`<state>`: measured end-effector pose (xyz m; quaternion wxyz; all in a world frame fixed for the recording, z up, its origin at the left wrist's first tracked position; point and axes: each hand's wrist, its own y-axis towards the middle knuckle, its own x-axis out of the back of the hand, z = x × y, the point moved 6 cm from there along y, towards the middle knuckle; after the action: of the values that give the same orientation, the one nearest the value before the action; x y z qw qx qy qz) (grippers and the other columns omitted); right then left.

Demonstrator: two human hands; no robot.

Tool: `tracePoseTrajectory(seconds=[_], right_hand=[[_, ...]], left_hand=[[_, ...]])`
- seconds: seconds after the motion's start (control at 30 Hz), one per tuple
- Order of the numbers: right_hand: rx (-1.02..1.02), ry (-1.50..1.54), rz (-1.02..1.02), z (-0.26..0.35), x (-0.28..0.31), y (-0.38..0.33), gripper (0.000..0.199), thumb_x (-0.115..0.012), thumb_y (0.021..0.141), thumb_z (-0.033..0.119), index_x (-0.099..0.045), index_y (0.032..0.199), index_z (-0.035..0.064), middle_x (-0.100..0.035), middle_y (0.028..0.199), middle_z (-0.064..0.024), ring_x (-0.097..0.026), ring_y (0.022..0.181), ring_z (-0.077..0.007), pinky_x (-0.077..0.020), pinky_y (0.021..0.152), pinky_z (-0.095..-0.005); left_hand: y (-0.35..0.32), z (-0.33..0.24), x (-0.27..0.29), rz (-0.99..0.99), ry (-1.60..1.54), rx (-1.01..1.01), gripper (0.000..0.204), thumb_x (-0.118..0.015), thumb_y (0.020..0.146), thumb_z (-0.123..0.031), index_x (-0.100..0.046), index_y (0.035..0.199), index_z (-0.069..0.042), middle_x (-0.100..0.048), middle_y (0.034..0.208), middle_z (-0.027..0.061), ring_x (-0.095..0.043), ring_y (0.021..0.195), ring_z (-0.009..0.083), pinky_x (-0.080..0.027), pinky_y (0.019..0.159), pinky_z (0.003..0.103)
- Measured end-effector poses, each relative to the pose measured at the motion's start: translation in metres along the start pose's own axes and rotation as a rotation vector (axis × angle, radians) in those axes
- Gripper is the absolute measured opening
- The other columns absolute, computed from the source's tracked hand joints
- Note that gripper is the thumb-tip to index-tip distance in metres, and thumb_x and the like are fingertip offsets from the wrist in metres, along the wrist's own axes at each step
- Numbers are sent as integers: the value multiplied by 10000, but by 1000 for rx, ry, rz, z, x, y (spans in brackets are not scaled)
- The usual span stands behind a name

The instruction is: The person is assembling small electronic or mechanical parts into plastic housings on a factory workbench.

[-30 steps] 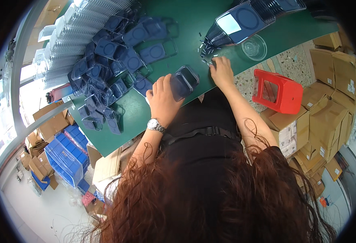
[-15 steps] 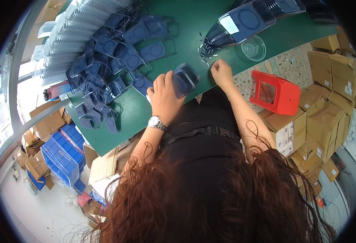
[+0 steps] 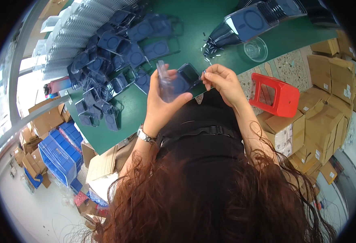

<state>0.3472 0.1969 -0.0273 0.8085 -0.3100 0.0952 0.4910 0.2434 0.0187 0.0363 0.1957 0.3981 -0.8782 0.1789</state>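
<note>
My left hand (image 3: 161,101) is turned palm inward, its fingers and thumb around a clear phone case (image 3: 164,83) tilted up on edge and smeared by motion. Right behind it, at the table's near edge, lies a dark blue-backed phone case (image 3: 187,75). My right hand (image 3: 225,83) has thumb and forefinger pinched on a small dark piece, close to that case's right corner. Beyond the right hand is a little heap of short black and white pieces (image 3: 212,47). Many similar phone cases (image 3: 135,56) lie jumbled to the left.
Stacked clear trays (image 3: 70,34) line the far left of the green table (image 3: 190,30). A row of nested cases (image 3: 248,22) and a round clear tub (image 3: 255,49) stand at the far right. Beside the table are a red stool (image 3: 274,95) and cardboard boxes (image 3: 323,117).
My left hand has rolled from palm down to palm inward and tilted a clear case up. My right hand has lifted off the table beside the heap and come toward the left one.
</note>
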Motion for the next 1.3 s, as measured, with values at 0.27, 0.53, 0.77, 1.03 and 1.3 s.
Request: tracePoseTrajectory(seconds=[0.27, 0.53, 0.77, 1.03, 1.3], right_hand=[[309, -899, 45, 46, -82, -33, 117, -653, 874, 109, -600, 919, 15, -598, 870, -85, -601, 841, -253, -489, 762, -370], [469, -964, -17, 54, -93, -46, 94, -657, 853, 82, -586, 866, 22, -579, 865, -107, -585, 829, -278, -487, 736, -383], [370, -513, -392, 13, 23, -1, 137, -652, 926, 141, -662, 961, 10, -681, 859, -44, -618, 796, -124, -492, 730, -261], [171, -826, -459, -100, 126, 16, 177, -647, 898, 127, -682, 1016, 0, -698, 913, -137, -673, 834, -247, -518, 771, -356], [215, -1135, -98, -82, 65, 75, 244, -569, 909, 180, -689, 1055, 26, -654, 1111, -205, -590, 1073, -404, -469, 929, -464]], left_hand=[[-3, -28, -8, 117, -1149, 86, 994, -770, 779, -523, -260, 1499, -64, -431, 1433, 203, -404, 1374, 325, -446, 1054, 467], [-11, -33, -18, 148, -1091, 50, 1054, -761, 757, -604, -238, 1498, -68, -411, 1421, 220, -403, 1367, 357, -420, 1094, 531], [-5, 5, 3, -10, -1261, 112, 813, -592, 891, -614, -310, 1475, -122, -482, 1376, 174, -456, 1320, 325, -450, 1020, 590], [-29, 55, 26, -33, -1369, 350, 998, -261, 870, -848, -333, 1495, -74, -615, 1159, 167, -639, 993, 320, -522, 865, 571], [-37, 58, 17, -113, -1229, 518, 938, -229, 917, -791, -421, 1406, -15, -625, 1133, 212, -651, 915, 303, -558, 759, 467]])
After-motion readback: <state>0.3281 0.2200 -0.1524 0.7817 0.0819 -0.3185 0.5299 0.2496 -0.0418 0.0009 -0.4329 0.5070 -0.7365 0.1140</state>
